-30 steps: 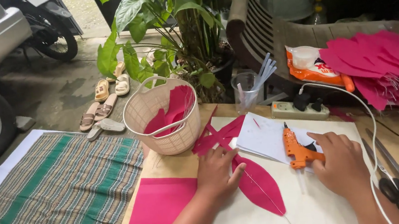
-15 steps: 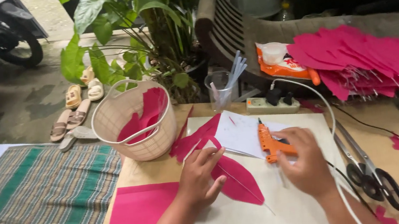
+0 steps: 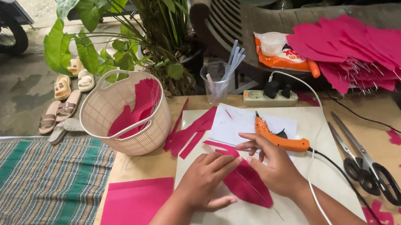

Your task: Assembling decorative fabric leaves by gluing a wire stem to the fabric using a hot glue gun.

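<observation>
On the white sheet (image 3: pixel 253 222) at the middle of the work table (image 3: pixel 146 166), both hands now close over a pink leaf-shaped felt petal (image 3: pixel 246 185). One second earlier the right hand (image 3: pixel 275 169) lay on the orange glue gun (image 3: pixel 280 138); it has since come off the gun, which lies free on the white paper (image 3: pixel 242 123) just behind the fingers, cord trailing right. The left hand (image 3: pixel 208 179) presses flat on the petal's upper half, palm down, fingers extended; the right hand rests on its right edge, fingers spread, grasping nothing. This suggests that gluing has given way to pressing the piece down. The petal's long axis runs diagonally: its covered end lies up-left toward the wicker basket (image 3: pixel 129 130), its pointed tip down-right, a thin wire (image 3: pixel 276 213) projecting beyond it. Scissors (image 3: pixel 368 169) lie well apart, right.
</observation>
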